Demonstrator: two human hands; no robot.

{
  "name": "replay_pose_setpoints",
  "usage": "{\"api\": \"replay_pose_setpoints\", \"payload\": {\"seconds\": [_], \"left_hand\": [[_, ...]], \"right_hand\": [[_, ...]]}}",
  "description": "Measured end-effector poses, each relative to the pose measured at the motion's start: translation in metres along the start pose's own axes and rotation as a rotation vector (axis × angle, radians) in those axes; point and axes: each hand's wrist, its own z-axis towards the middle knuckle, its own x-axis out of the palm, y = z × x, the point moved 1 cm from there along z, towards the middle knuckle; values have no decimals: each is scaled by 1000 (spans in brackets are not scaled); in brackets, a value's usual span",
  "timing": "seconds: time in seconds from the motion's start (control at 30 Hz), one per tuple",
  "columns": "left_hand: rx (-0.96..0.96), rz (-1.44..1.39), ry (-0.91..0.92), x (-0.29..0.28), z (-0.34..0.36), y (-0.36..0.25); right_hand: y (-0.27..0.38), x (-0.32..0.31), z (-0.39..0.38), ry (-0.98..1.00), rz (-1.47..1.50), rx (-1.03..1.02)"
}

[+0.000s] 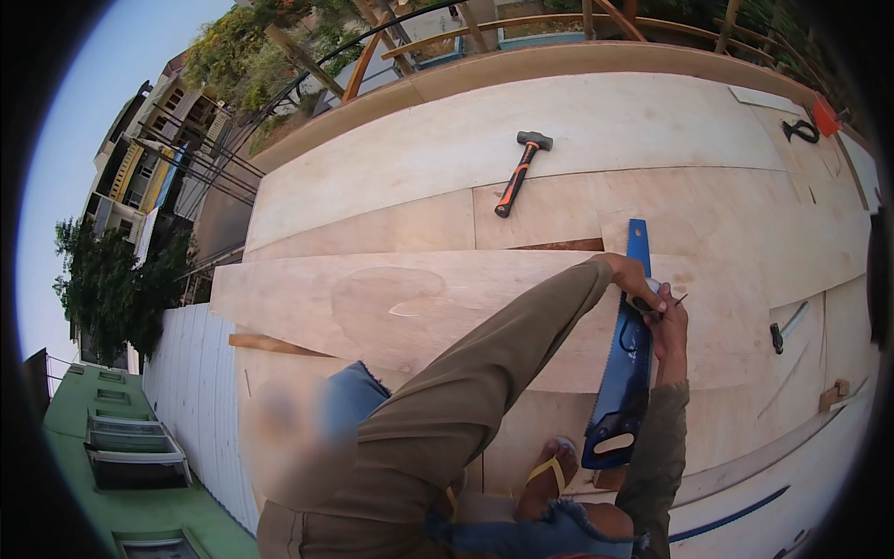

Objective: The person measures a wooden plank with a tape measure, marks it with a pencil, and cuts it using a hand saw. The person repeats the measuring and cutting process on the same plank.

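Note:
My two hands meet above a blue handsaw (pixel 622 382), which lies lengthwise on the plywood sheets (pixel 521 289). My left hand (pixel 631 272) reaches in from the left with its fingers closed around a small white and dark item (pixel 649 291), too hidden to name. My right hand (pixel 670 326) is closed against the same item, fingertips touching those of the left. A thin dark tip (pixel 683 299) pokes out beside the right fingers; its kind is unclear. Below the hands a dark curved loop shows against the saw blade.
Farther off lies a black and orange sledgehammer (pixel 524 173). On the right are a small tool with a dark head (pixel 787 328), a black loop (pixel 801 130) and a red object (pixel 825 115). A raised board edge (pixel 447 82) borders the far side. Sandalled feet (pixel 548 477) stand near the saw handle.

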Motion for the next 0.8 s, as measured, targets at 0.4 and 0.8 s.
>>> {"api": "replay_pose_setpoints", "payload": {"seconds": [0.4,0.8], "left_hand": [[13,-125,24,-6,-10,-2],[-69,221,-37,2,-14,-21]], "right_hand": [[10,-18,-13,-107,135,-29],[98,-281,-44,-868,-176,-244]]}}
